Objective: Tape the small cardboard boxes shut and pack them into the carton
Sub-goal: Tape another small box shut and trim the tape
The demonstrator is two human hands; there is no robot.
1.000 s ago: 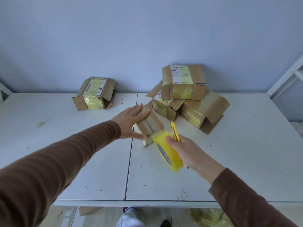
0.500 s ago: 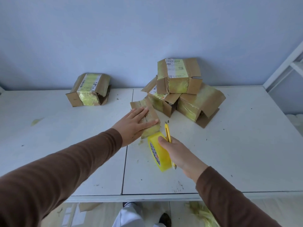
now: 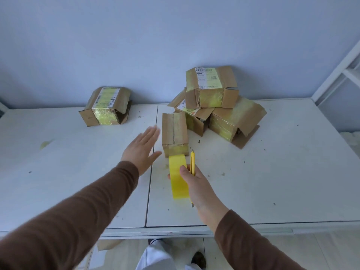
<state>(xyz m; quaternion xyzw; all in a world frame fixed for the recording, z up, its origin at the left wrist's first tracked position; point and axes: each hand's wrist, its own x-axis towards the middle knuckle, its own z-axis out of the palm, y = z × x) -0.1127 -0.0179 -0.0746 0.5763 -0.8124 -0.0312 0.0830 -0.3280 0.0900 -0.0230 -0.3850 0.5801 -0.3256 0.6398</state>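
A small cardboard box (image 3: 175,131) lies flat on the white table (image 3: 272,172), its closed flaps facing up. My left hand (image 3: 143,149) hovers just left of it with straight fingers, blurred, touching nothing. My right hand (image 3: 192,180) grips a roll of yellow tape (image 3: 178,178) together with a yellow utility knife (image 3: 192,162). The roll's front edge sits at the box's near end. Three more small boxes (image 3: 212,88) are piled behind it, and another box (image 3: 106,106) sits at the back left. No carton is in view.
The wall stands right behind the boxes. A white frame (image 3: 339,67) rises at the right edge. Bits of tape and cardboard crumbs dot the table. Below the front edge I see the floor and my legs (image 3: 155,256).
My left hand has lifted off the box and moved left. The box has turned and now lies straight, lengthwise away from me. The tape roll has come up to its near end.
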